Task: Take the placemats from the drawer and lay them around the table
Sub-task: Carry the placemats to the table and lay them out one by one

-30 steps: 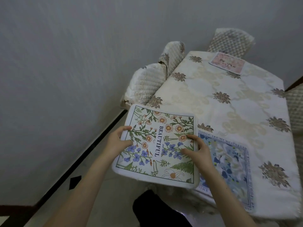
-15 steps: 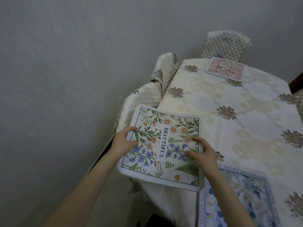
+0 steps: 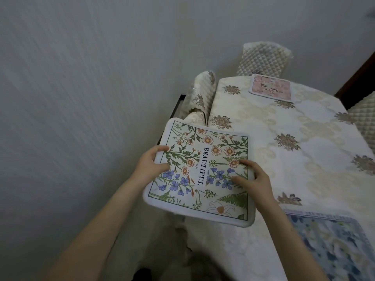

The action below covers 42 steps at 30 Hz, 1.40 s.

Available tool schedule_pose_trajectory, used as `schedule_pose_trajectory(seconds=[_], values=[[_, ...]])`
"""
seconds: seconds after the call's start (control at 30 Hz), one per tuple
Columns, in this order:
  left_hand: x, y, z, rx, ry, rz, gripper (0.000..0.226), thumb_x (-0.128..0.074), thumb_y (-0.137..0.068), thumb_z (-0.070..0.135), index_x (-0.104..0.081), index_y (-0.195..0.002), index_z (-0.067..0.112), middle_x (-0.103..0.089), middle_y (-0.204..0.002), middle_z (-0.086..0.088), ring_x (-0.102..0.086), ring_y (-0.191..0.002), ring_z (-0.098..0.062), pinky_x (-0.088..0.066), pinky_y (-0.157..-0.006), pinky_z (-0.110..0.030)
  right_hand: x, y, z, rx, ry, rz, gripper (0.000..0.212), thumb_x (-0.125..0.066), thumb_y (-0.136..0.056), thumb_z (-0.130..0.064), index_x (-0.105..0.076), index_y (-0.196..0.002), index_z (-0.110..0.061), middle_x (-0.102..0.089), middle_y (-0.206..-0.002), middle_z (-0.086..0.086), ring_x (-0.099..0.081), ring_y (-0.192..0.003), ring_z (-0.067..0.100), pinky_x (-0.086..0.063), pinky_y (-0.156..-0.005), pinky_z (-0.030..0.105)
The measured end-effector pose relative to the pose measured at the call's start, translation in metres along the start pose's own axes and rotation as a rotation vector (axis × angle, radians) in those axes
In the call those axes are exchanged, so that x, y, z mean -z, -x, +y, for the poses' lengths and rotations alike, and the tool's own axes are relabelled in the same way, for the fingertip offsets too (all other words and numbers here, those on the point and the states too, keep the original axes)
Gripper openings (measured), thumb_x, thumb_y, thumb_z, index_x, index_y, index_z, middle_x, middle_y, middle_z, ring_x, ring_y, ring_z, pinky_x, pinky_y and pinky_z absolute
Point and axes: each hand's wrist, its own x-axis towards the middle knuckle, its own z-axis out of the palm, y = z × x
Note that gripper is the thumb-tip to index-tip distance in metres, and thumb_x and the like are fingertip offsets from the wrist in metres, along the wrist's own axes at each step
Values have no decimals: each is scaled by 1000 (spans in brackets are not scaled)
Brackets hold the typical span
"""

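A white placemat [image 3: 203, 159] printed with orange and blue flowers and the word BEAUTIFUL hangs above the table's left edge. My left hand [image 3: 151, 164] grips its left edge, thumb on top. My right hand [image 3: 253, 179] holds its right edge, fingers spread on the print. A blue floral placemat [image 3: 332, 246] lies on the table [image 3: 274, 128] at the near right. A pink placemat [image 3: 271, 88] lies at the table's far end.
The table wears a cream cloth with brown flower motifs. Quilted chair backs stand at the left side [image 3: 200, 94], the far end [image 3: 265, 57] and the right edge [image 3: 363, 116]. A grey wall runs close along the left.
Both hands have carried the flowered placemat forward along the table's left side. The blue placemat has slid toward the lower right of the view and the pink one appears nearer.
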Motion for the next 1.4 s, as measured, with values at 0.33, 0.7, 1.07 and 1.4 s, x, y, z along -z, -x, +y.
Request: schedule_pose_trajectory(seconds=[0.33, 0.7, 1.07, 1.4], values=[[119, -43, 5, -51, -76, -125, 54, -68, -77, -4, -55, -122, 24, -63, -107, -6, -65, -71, -10, -49, -46, -14, -123, 18, -31, -37, -83, 146, 54, -76, -73, 5, -62, -117, -21, -68, -106, -3, -70, -87, 18, -61, -68, 33], [141, -166, 22, -65, -85, -191, 53, -70, -75, -2, -57, -118, 26, -65, -108, -7, -69, -79, -19, -55, -52, -23, -172, -65, -51, -29, -187, 242, 49, -74, -76, 4, -63, -114, -25, -69, -109, 4, -72, -84, 22, -61, -68, 41], [131, -342, 95, -100, -115, -279, 54, -69, -74, -4, -58, -119, 25, -67, -102, -2, -70, -71, -14, -53, -50, -20, -191, -223, -88, -95, -204, 357, 53, -75, -75, 3, -62, -116, -28, -68, -107, 0, -72, -80, 17, -61, -65, 37], [82, -475, 137, -128, -189, -467, 53, -71, -73, -2, -59, -115, 28, -66, -102, 1, -70, -78, -17, -59, -61, -31, -185, -310, -97, -167, -243, 554, 53, -74, -76, 5, -61, -118, -24, -69, -107, 2, -72, -83, 20, -61, -65, 36]])
